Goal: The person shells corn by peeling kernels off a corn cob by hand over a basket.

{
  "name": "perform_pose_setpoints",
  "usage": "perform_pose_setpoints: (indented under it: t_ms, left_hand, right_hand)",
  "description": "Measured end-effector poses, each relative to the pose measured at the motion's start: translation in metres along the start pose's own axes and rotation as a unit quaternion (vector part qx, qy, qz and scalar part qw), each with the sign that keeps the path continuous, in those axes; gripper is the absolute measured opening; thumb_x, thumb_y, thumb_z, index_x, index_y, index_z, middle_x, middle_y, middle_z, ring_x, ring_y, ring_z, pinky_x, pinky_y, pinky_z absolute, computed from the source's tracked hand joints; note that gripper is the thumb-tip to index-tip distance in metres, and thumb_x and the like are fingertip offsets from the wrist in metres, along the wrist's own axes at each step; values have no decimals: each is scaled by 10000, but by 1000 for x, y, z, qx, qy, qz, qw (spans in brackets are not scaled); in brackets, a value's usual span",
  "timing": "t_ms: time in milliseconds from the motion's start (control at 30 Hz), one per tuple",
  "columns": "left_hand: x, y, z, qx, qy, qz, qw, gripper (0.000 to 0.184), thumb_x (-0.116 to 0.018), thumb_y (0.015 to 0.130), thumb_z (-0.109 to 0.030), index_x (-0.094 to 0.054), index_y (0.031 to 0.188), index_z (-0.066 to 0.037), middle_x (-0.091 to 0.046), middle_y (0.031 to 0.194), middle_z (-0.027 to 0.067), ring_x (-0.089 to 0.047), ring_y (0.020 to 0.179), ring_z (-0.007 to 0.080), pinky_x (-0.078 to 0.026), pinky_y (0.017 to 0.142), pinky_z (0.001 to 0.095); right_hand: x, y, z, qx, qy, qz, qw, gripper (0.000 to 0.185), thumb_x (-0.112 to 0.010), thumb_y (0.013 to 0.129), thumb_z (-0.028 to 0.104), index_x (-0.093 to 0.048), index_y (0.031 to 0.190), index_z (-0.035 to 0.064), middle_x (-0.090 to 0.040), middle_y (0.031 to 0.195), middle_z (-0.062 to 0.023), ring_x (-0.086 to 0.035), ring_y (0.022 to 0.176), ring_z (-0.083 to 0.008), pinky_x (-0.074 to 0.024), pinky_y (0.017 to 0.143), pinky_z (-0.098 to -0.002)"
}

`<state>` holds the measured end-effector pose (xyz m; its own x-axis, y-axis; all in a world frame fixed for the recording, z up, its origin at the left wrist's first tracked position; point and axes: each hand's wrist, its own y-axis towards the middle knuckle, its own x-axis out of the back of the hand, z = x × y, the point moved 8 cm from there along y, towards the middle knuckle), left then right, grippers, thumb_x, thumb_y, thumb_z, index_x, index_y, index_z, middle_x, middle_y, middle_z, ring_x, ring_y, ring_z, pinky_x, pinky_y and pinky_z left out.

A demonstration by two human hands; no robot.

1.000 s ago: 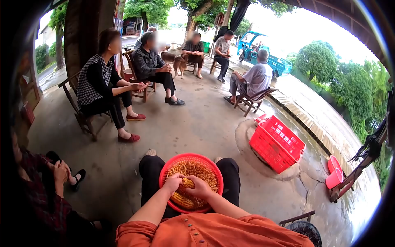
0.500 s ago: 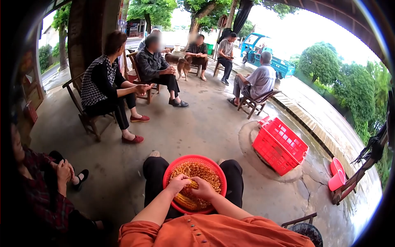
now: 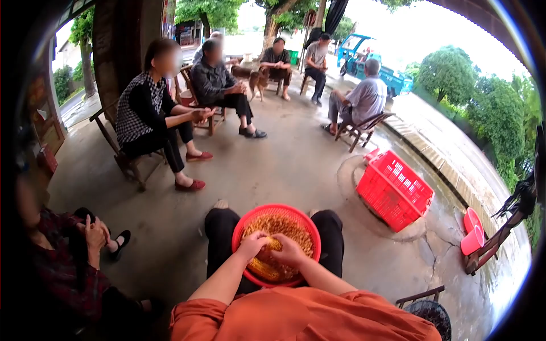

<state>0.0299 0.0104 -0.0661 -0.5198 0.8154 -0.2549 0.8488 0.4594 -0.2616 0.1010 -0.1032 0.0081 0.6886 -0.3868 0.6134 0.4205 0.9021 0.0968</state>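
Observation:
A red plastic basket rests on my lap between my knees, with loose yellow corn kernels inside. Over it, my left hand and my right hand are closed around one corn cob, gripping it from both sides. Part of that cob is hidden by my fingers. Nearer to me, more corn cobs lie in the basket, below my wrists.
Several people sit on chairs around the paved floor, one close at my left. A red crate stands ahead to the right, with pink buckets beyond it. A dog stands among the seated people. A blue three-wheeled truck is parked outside.
My view has tilted slightly, so the scene sits a little to the right. Both hands still hold the cob over the basket. The dog has turned.

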Motion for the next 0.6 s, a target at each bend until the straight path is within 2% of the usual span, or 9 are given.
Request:
perform_pose_setpoints:
  t_ms: [100, 167, 233, 300, 333, 367, 433, 467, 600]
  left_hand:
    - [1, -3, 1, 0, 3, 6, 1000, 181, -582, 879, -60, -623, 1056, -65, -604, 829, -7, -538, 698, 74, -447, 639, 214]
    - [9, 3, 8, -5, -44, -1, 999, 199, -600, 865, -74, -622, 1061, -51, -608, 841, 3, -543, 698, 78, -455, 624, 236]
    - [3, -10, -8, 6, -53, -5, 999, 188, -596, 860, -58, -620, 1046, -48, -611, 854, -1, -546, 715, 70, -456, 646, 225]
    - [3, -10, -15, -32, -70, -12, 997, 186, -581, 857, -38, -617, 1039, -52, -611, 860, -7, -546, 719, 66, -453, 661, 215]
    - [3, -14, -20, -29, -82, -8, 996, 211, -582, 846, -19, -613, 1051, -59, -612, 910, -1, -562, 787, 81, -459, 732, 221]
    - [3, -16, -22, -26, -79, -9, 997, 211, -582, 846, -19, -613, 1051, -59, -612, 910, -1, -562, 787, 81, -459, 732, 221]
    - [2, -18, -32, -77, -99, -1, 992, 226, -586, 838, -4, -609, 1055, -62, -606, 966, 11, -565, 877, 100, -454, 815, 237]
    - [4, -16, -29, -75, -91, 13, 993, 259, -592, 832, 5, -607, 1083, -59, -608, 1030, 24, -561, 980, 119, -441, 898, 257]
    - [-3, -22, -43, -89, -99, 8, 991, 367, -594, 842, -15, -577, 1206, -55, -613, 1119, 44, -564, 1054, 134, -437, 944, 275]
  right_hand:
    - [-4, 1, -7, 11, 19, -10, 1000, 502, -715, 787, 205, -571, 1235, 33, -637, 1152, -181, -621, 1091, -294, -484, 930, -366]
    - [-1, 0, -2, -6, 74, -13, 997, 504, -731, 793, 222, -571, 1229, 26, -637, 1139, -174, -619, 1089, -283, -480, 935, -359]
    - [0, 3, -4, 30, 30, -23, 999, 513, -755, 798, 248, -572, 1223, 25, -642, 1129, -158, -615, 1088, -262, -480, 931, -350]
    - [-1, 5, -11, -18, 104, 0, 994, 566, -777, 788, 291, -563, 1234, 16, -646, 1132, -159, -619, 1080, -238, -482, 924, -349]
    - [2, 7, -11, -22, 104, -7, 994, 572, -787, 797, 295, -560, 1240, 13, -652, 1124, -133, -625, 1060, -217, -491, 909, -330]
    - [-9, 7, -28, -87, 248, 24, 965, 508, -771, 834, 241, -557, 1247, 36, -653, 1063, -80, -643, 929, -173, -520, 813, -297]
    - [-16, 4, -28, -159, 419, 80, 891, 452, -726, 881, 188, -534, 1269, 57, -615, 946, -9, -603, 784, -94, -495, 693, -236]
    - [-13, 3, -25, -161, 421, 79, 889, 452, -726, 881, 188, -534, 1269, 57, -615, 946, -9, -603, 784, -94, -495, 693, -236]
    - [-6, 6, -24, -144, 458, 48, 876, 432, -731, 872, 149, -540, 1251, 71, -607, 896, 0, -584, 730, -85, -482, 646, -230]
